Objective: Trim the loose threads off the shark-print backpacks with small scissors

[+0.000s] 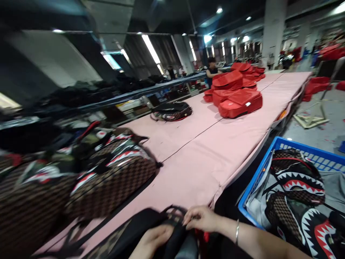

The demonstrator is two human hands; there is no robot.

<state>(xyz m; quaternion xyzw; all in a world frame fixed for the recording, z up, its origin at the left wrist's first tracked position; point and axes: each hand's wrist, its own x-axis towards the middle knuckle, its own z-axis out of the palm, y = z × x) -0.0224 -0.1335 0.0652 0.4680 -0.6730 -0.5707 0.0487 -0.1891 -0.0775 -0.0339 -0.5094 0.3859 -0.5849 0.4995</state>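
Both hands, left (151,240), right (201,218), apparently gripping black backpack (140,230), pink table (205,154)

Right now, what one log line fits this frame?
left hand: gripping black strap | right hand: pinching bag handle | bag: on pink table edge | blue crate: right, shark-print bags inside

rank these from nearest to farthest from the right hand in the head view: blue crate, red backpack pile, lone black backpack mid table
From the right hand:
1. Blue crate, just to its right, beside the table.
2. Lone black backpack, farther up the pink table, left of centre.
3. Red backpack pile, beyond that, toward the table's far right.
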